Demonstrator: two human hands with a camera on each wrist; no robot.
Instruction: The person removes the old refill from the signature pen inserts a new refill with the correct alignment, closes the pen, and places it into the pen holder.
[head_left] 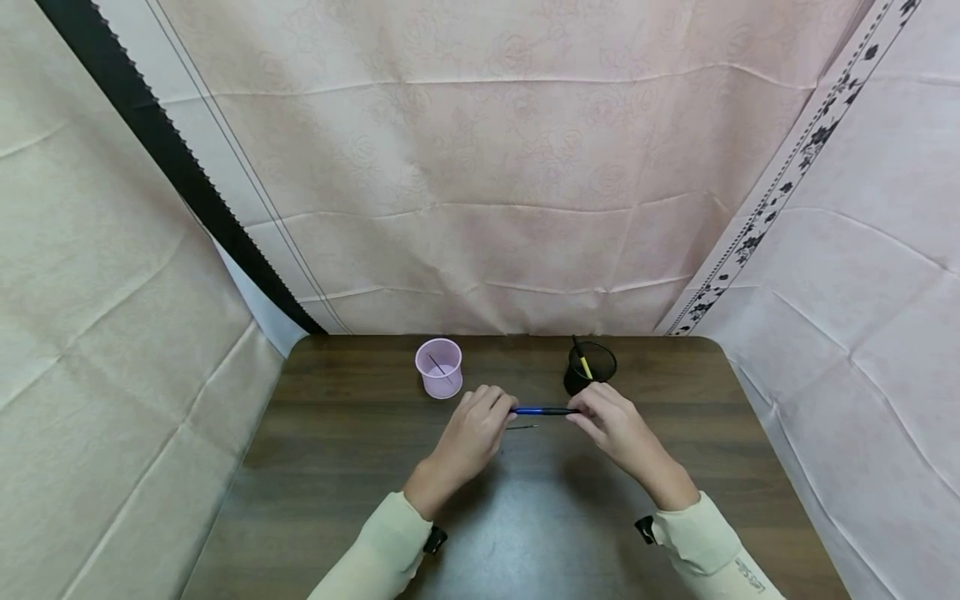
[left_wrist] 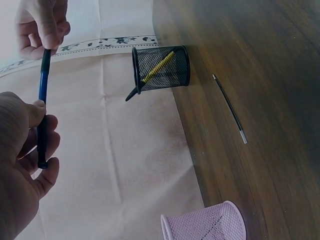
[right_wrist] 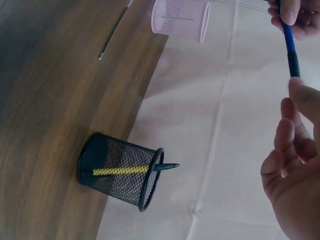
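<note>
A blue pen (head_left: 538,411) with black end sections is held level above the table, between both hands. My left hand (head_left: 471,432) grips one end of its barrel, fingers curled around it in the left wrist view. At the opposite end, my right hand (head_left: 617,427) pinches the black section (right_wrist: 293,65) between thumb and fingers. Below the pen, a thin dark ink refill (left_wrist: 230,109) with a pale end lies on the wood. Just beyond the right hand stands a black mesh cup (head_left: 573,383) holding a yellow-and-black pen (left_wrist: 160,66).
A pink mesh cup (head_left: 441,387) with a thin dark stick (head_left: 437,364) inside stands beyond the left hand. The dark wooden table (head_left: 337,467) ends at a pale patterned cloth (head_left: 480,250) behind, with more cloth hanging at both sides.
</note>
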